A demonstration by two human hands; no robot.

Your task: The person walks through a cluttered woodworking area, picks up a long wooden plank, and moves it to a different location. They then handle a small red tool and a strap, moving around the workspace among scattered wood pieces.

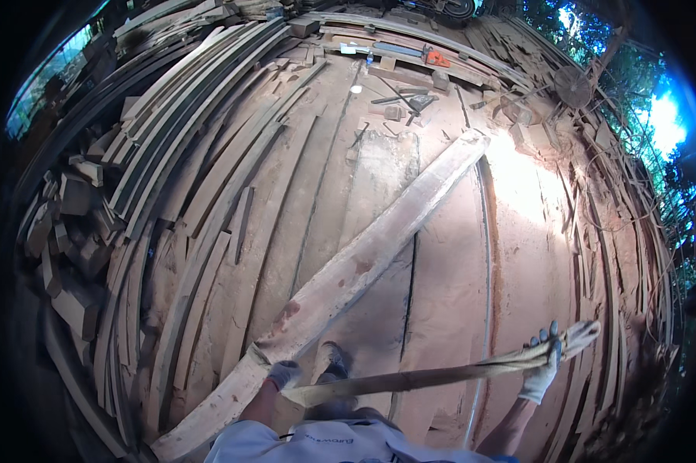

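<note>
Strip of pale wood [425, 376] spans the near side of the floor [456, 309], raised in front of the person's shirt [317, 441], its right end split and frayed. The gloved right hand [542, 374] grasps it close to that end, fingers wrapped around its far side. The gloved left hand [286, 375] is curled just beside the strip's left end; whether it grips the wood, I cannot tell. A long, thick board [355, 266] lies aslant from toward the floor's near left corner to its far right part, passing beside the left hand. A shoe [331, 359] shows between board and strip. Stacked planks [197, 116] line the floor's left edge, loose lengths of wood [614, 285] its right. An orange chainsaw [435, 57] sits near the far edge.
</note>
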